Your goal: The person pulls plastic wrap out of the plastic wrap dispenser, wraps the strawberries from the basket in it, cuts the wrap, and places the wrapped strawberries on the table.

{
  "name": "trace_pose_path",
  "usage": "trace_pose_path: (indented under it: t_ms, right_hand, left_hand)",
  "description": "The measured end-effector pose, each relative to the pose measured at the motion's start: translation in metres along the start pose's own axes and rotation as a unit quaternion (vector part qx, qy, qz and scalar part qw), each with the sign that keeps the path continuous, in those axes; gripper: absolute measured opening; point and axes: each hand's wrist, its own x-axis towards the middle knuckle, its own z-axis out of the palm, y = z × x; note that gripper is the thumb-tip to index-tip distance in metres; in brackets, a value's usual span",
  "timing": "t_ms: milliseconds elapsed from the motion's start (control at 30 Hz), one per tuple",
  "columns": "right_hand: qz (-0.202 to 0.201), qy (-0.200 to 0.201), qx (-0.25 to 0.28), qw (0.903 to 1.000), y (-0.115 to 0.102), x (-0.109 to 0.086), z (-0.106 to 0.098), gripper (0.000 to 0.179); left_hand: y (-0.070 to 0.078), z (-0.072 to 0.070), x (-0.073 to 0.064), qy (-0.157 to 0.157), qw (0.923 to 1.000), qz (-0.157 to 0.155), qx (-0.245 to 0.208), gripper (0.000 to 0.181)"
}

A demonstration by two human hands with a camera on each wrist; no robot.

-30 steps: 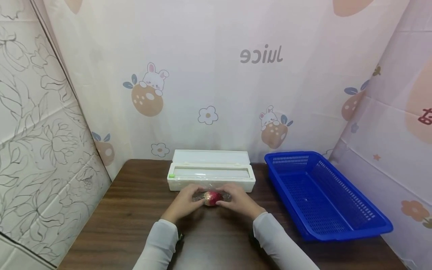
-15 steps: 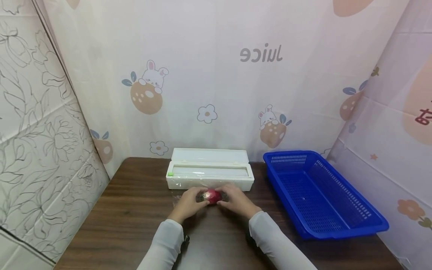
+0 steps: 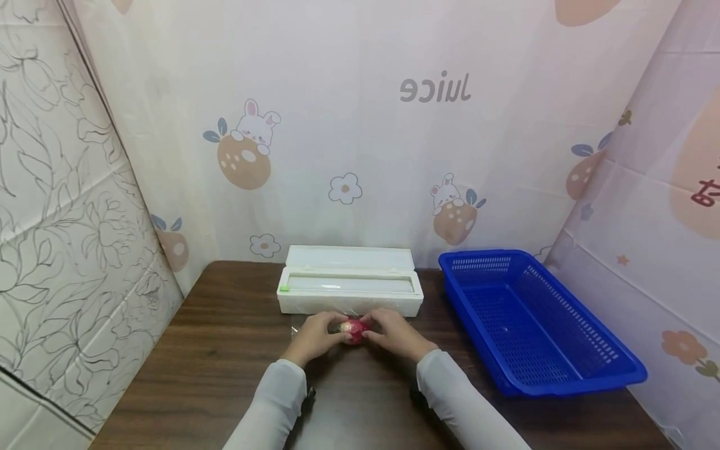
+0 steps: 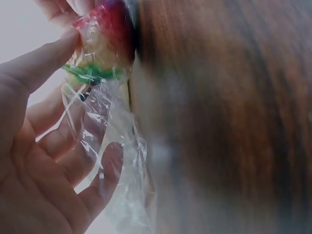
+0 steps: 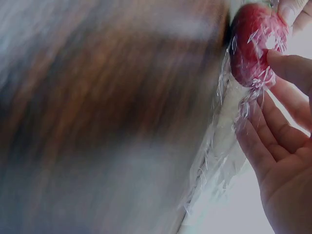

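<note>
A red fruit [image 3: 354, 331], pale yellow and green at one end, is wrapped in clear cling film [image 4: 100, 114]. In the head view it is low in front of the white film dispenser [image 3: 351, 304]. My left hand [image 3: 315, 339] holds the fruit's pale end between thumb and fingers. From the other side my right hand [image 3: 396, 336] pinches the red end [image 5: 251, 53]. Crumpled film trails off both ends along the fingers. The left wrist view shows the green part [image 4: 92, 73] under the film.
The dispenser stands at the back with its lid [image 3: 350, 257] raised and a green slider [image 3: 285, 289] at its left. On the right is a blue perforated basket [image 3: 489, 350]. Everything stands on a dark wooden table [image 3: 219, 350], with printed curtains behind and at the sides.
Both hands stay on the wrapped fruit, with the fingers slightly shifted. Its pale end shows turned a little differently. The whole scene has shifted slightly with the head.
</note>
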Motion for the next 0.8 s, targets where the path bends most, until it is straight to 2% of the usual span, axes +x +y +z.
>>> trace_pose_path:
  t_ms: [167,333,567,667,800]
  right_hand:
    - [0.008,-0.023,0.025,0.9994,0.001,-0.006,-0.003,0.024]
    - [0.005,-0.028,0.028,0.9992,-0.001,-0.011,-0.005,0.026]
    - [-0.004,-0.053,0.012,0.9985,-0.004,-0.019,-0.004,0.026]
    - [0.000,-0.062,0.000,0.9981,-0.003,-0.022,-0.001,0.027]
    - [0.002,-0.054,-0.009,0.9985,-0.003,-0.024,0.002,0.026]
  left_hand:
    - [0.001,-0.003,-0.001,-0.038,0.9992,-0.015,-0.001,0.040]
    - [0.000,-0.004,-0.003,-0.065,0.9976,-0.019,-0.012,0.041]
    - [0.002,-0.002,-0.008,-0.109,0.9941,-0.006,-0.003,0.036]
    - [0.003,0.000,-0.011,-0.114,0.9935,-0.006,0.005,0.040]
    - [0.003,0.002,-0.012,-0.107,0.9942,0.001,0.012,0.043]
